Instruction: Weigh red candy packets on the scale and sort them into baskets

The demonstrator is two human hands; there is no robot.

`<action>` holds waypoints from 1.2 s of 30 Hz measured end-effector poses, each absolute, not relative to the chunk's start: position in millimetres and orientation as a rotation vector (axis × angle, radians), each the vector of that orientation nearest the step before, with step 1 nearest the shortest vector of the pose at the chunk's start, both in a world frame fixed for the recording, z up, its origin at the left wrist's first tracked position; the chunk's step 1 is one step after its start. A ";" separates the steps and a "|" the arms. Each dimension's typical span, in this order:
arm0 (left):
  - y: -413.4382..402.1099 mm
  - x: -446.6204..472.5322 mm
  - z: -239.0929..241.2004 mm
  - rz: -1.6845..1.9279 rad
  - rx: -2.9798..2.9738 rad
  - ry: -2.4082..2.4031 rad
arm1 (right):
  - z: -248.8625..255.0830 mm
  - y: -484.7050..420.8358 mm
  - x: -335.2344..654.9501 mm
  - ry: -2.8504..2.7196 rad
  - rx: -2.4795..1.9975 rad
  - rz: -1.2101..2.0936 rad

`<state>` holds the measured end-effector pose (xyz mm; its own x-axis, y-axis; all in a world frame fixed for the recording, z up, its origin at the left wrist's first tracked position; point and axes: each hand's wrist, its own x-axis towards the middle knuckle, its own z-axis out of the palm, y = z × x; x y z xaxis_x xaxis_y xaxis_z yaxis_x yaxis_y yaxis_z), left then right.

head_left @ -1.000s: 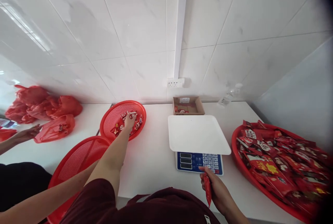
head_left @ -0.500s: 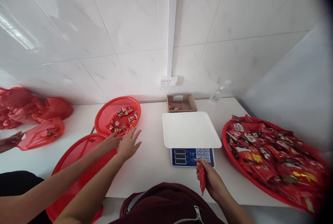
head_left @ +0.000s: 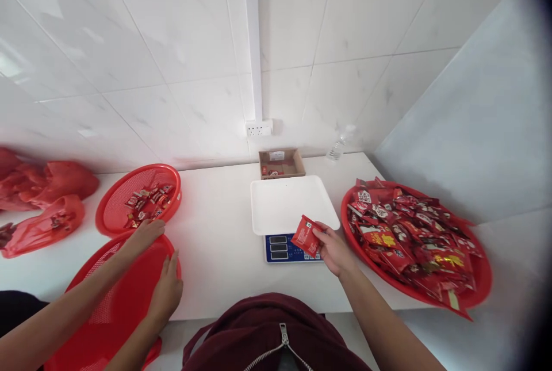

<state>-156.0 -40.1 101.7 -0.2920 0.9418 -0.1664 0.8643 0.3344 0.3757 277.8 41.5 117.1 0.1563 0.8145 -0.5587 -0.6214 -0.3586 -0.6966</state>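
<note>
In my right hand (head_left: 335, 249), the fingers pinch a flat red packet (head_left: 307, 236) with small white print. It is held over the keypad edge of a weighing scale (head_left: 279, 247) with a bare white pan (head_left: 291, 204). My left hand (head_left: 167, 290) is closed round the right rim of the nearer red plastic basket (head_left: 125, 293). Right of the scale stands a big red basket (head_left: 483, 279) heaped with red snack packets (head_left: 409, 238). Another person's hand (head_left: 146, 237) reaches to where the two left baskets meet.
A farther red basket (head_left: 107, 204) holds several small wrapped sweets (head_left: 149, 204). Red plastic bags (head_left: 64, 181) lie far left, beside that person's other hand (head_left: 6, 235). A cardboard box (head_left: 282, 164) and a clear bottle (head_left: 338, 145) stand by the wall, under a socket (head_left: 259, 128).
My right hand has raised the red packet toward the scale and turned its face up. My left hand has come down to the nearer basket's rim. The view has swung right.
</note>
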 end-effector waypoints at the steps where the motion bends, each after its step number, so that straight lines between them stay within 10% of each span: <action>1: -39.5 -147.9 104.1 0.319 1.596 2.242 | 115.5 45.8 278.3 -0.235 -1.218 1.503; 15: -14.6 -30.7 119.1 0.032 1.796 1.705 | 96.9 107.0 267.0 -0.562 -1.246 1.338; 25: 33.5 -22.5 118.2 0.067 1.875 1.665 | 123.2 76.8 353.4 -1.570 -2.037 0.259; 36: 64.6 -44.8 123.1 0.106 2.168 1.931 | 105.4 32.3 409.9 -1.757 -2.456 0.108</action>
<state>-44.8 64.6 123.1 0.1259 0.9868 -0.1019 0.9696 -0.1007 0.2229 409.9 32.3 105.4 0.3239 0.9460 0.0113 0.9375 -0.3193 -0.1386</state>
